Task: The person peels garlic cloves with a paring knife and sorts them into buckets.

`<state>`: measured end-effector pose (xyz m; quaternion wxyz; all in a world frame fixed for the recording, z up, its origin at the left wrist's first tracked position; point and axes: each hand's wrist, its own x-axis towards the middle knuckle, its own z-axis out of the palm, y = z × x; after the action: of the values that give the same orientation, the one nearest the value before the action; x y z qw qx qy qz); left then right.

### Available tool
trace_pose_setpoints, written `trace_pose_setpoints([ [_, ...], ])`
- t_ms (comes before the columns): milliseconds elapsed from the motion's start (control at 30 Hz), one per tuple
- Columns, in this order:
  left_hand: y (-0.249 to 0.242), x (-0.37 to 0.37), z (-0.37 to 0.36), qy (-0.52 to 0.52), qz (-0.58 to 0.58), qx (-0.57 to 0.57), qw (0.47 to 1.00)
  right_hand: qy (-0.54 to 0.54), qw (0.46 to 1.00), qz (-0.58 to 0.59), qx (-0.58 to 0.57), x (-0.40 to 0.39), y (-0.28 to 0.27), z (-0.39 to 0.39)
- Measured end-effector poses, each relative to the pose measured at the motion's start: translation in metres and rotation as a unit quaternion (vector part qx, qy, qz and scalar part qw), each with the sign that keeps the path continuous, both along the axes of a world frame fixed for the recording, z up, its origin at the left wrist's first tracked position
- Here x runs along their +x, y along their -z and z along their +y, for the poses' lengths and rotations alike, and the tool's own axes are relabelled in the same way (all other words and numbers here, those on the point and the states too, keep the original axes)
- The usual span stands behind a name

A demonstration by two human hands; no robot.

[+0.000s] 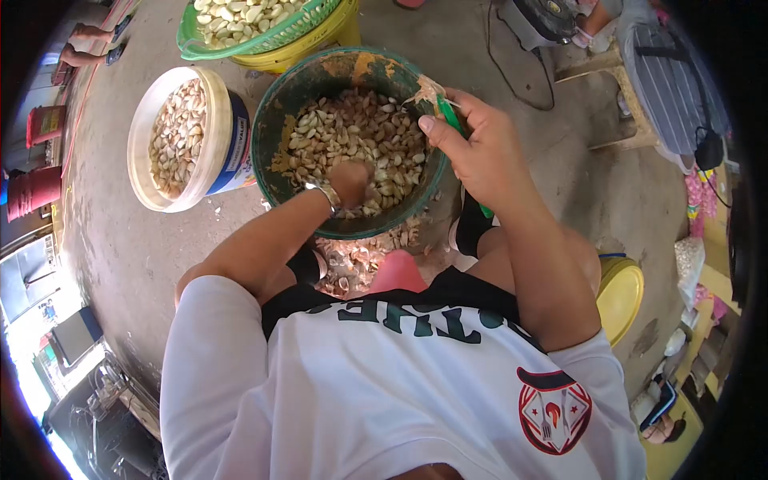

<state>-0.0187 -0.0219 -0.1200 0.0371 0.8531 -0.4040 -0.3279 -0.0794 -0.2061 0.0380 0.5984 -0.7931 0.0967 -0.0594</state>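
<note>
My left hand (350, 182), with a bracelet (326, 194) at its wrist, is down in a dark green tub (268, 120) among garlic cloves (352, 132). It is smeared by motion and its fingers cannot be made out. At the tub's right rim, my right hand (484, 148) is closed around a green-handled knife (450, 114). Papery garlic skin (430, 90) sits by the knife, above my thumb. The blade is mostly hidden.
A white bucket (138, 152) of unpeeled cloves stands left of the tub. Behind it, a green basket (188, 40) of peeled cloves rests on a yellow bucket (348, 32). Skins (360, 260) litter the floor. A yellow lid (622, 300) and wooden bench (620, 136) are at right.
</note>
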Motion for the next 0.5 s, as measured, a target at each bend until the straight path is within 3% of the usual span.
trace_pose_setpoints([
  [67,0.022,-0.008,0.004,0.08,-0.042,-0.029,0.995,0.0,1.0,0.003,-0.005,0.0,-0.002,0.001],
  [200,0.005,0.009,-0.011,-0.076,-0.021,0.033,0.996,0.001,1.0,-0.003,0.009,-0.002,0.0,0.0],
  [300,-0.012,0.04,0.004,-0.215,0.192,-0.027,0.957,0.004,1.0,-0.017,0.021,-0.003,0.003,-0.003],
  [400,-0.004,0.046,0.02,-0.205,0.13,-0.025,0.97,0.004,1.0,-0.01,0.017,-0.005,0.0,-0.003],
  [500,-0.02,0.046,0.022,-0.271,0.222,-0.064,0.934,0.003,1.0,-0.011,-0.01,-0.005,-0.003,-0.002],
])
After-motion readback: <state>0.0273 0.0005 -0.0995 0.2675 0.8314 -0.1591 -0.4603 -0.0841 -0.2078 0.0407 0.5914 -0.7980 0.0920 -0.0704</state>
